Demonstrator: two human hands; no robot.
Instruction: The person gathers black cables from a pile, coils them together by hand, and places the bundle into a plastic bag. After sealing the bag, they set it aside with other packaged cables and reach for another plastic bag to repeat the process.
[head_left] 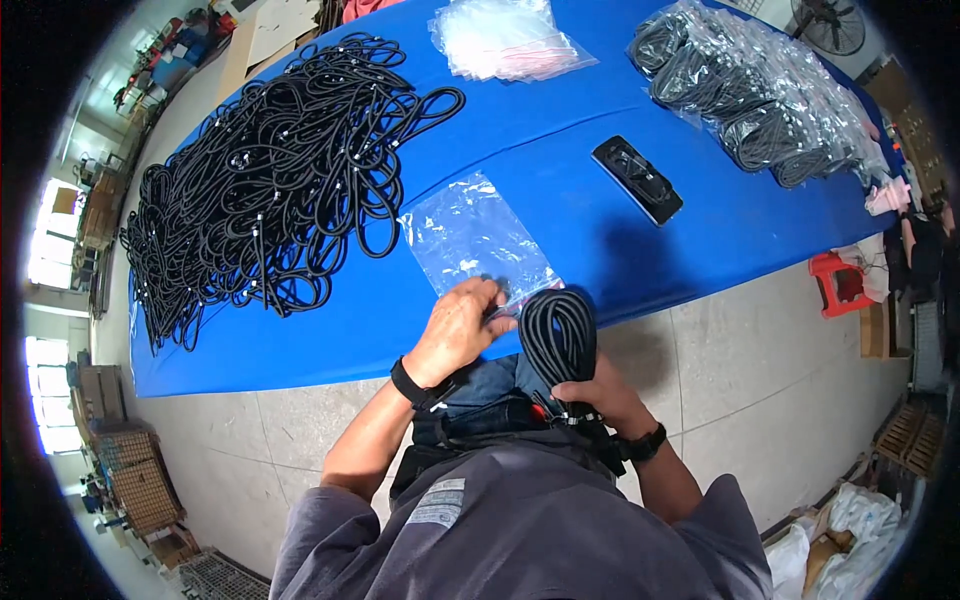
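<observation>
My left hand (458, 328) pinches the near edge of a clear zip bag (470, 232), which lies flat on the blue-covered table (520, 135). In my right hand (603, 397) is a coiled bundle of black cord (556, 335), its loops pointing up and away from me, with small metallic bits by my thumb. The bundle is just right of the bag's near edge, at the table's front edge. A large heap of loose black cords (270, 180) with pale ends covers the table's left side.
A stack of clear bags (510, 40) lies at the far middle. Bagged cord bundles (750, 95) are piled at the far right. A dark phone (637, 179) rests right of the zip bag. A red stool (840, 284) stands on the floor beyond the table's right end.
</observation>
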